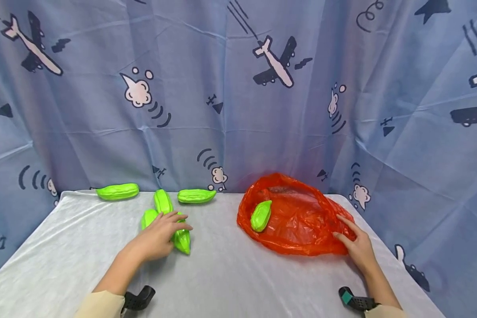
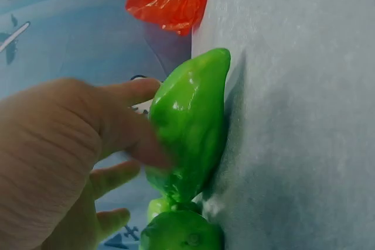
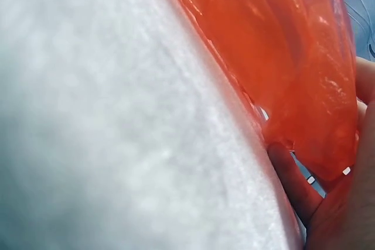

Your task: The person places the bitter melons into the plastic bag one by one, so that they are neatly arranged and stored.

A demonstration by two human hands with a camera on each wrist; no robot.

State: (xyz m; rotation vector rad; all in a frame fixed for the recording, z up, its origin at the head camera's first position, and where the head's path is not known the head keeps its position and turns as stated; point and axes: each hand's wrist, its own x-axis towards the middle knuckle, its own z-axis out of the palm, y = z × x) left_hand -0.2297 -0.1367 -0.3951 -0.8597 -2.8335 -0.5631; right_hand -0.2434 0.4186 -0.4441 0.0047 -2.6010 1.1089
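Six green gourds (image 1: 117, 191) show in the head view, five on the white-covered table (image 1: 238, 282) and one, the bagged gourd (image 1: 261, 216), just inside the left side of a red plastic bag (image 1: 298, 229) whose mouth faces the person; the left hand (image 1: 161, 234) is over the near gourd (image 2: 190, 121), fingers spread and nearly straight, the index reaching along its far side and the blurred thumb across its front, so the hand looks wide and not closed round it, and whether either finger touches I cannot tell; that gourd lies on the cloth, its tip toward the right and near side, with the middle gourd (image 1: 164, 202) and the left gourd (image 1: 149, 217) close by, the latter partly hidden by the hand, while two more lie along the back edge; the right hand (image 1: 359, 247) is at the bag's right side, thumb and fingers apart with red plastic between them, the thumb touching it, loosely extended rather than clenched
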